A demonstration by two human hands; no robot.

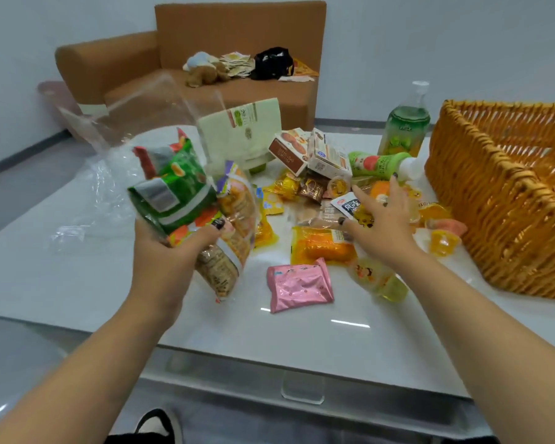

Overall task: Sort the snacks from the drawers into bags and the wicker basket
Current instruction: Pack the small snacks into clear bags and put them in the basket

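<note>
Pink packet lies nearest on the table. Left hand grips a bundle of packets, apparently gathered for the clear bag behind. Right hand, fingers spread, reaches over the snack pile, holding nothing. Basket stands right, seemingly unfilled; sofa beyond.

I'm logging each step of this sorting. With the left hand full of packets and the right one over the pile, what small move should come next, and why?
Probably lower the right hand, fingers spread and holding nothing, onto the white sachet just under it and pick that up. The left hand already grips the green packet and others, and the basket looks empty.
</note>
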